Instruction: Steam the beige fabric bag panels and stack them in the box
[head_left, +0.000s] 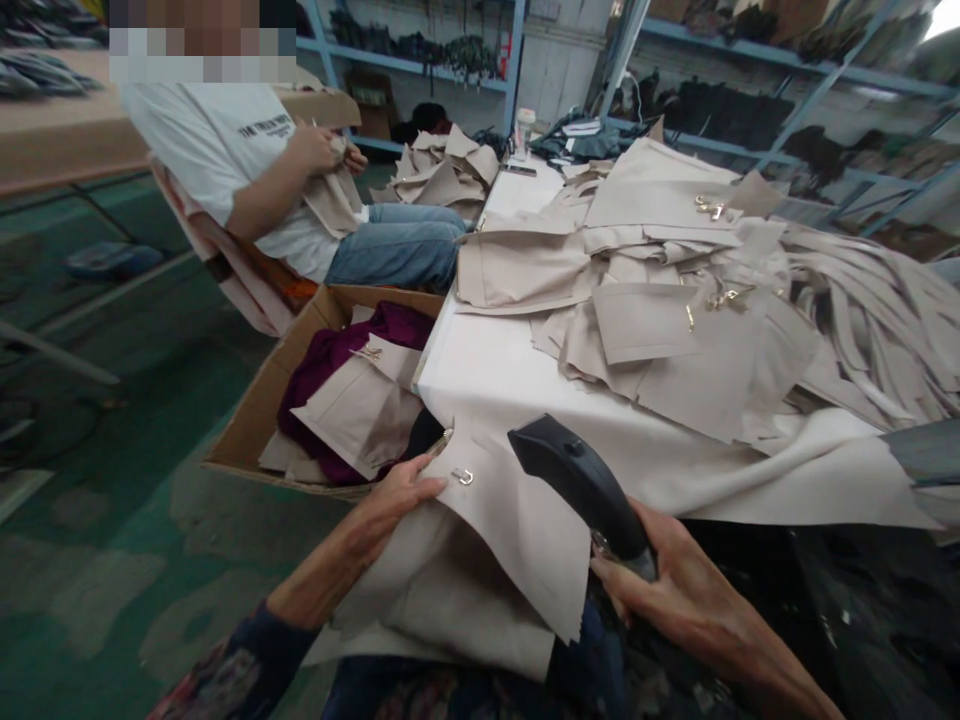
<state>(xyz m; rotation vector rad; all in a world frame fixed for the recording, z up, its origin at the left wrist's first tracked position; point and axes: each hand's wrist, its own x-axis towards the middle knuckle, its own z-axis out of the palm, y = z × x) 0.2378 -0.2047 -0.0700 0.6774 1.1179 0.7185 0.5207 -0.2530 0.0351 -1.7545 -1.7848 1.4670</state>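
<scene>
Clasping a black tool, right hand curls; left hand pinches fabric.

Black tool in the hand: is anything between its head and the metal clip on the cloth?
Nothing visible: from the black tool in the right hand, only the cloth's surface shows up to the metal clip. The left hand is on the clip's other side.
</scene>
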